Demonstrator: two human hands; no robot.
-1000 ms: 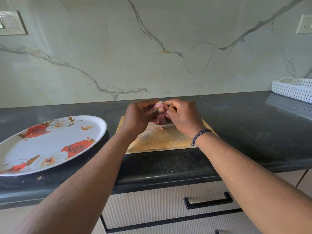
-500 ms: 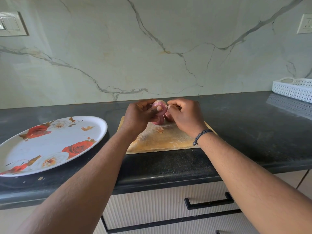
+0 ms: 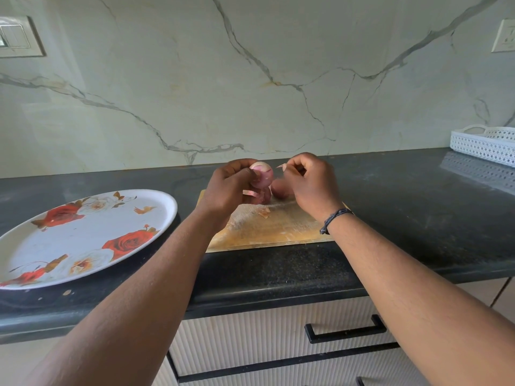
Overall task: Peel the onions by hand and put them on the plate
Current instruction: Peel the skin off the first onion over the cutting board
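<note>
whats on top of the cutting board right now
On the cutting board lie two unpeeled onions and a peel scrap. The hands cover parts of the onions and the board's back.

Left hand (image 3: 227, 188) grips a pale pink onion (image 3: 261, 174), fingers curled round it, raised above the wooden cutting board (image 3: 267, 227). Right hand (image 3: 310, 185) just beside it, apart from the onion, pinching a small strip of peel (image 3: 281, 166); dark cord bracelet (image 3: 333, 218) at the wrist. Two more onions (image 3: 280, 189) lie on the board under the hands, partly hidden. A peel scrap (image 3: 264, 213) lies on the board. Board sits on the dark speckled table (image 3: 418, 207). Left of the board: white oval plate (image 3: 83, 235) with red rose print, nothing on it. White perforated basket (image 3: 485, 143) at far right. Marble-pattern wall behind; drawers with black handles below.
</note>
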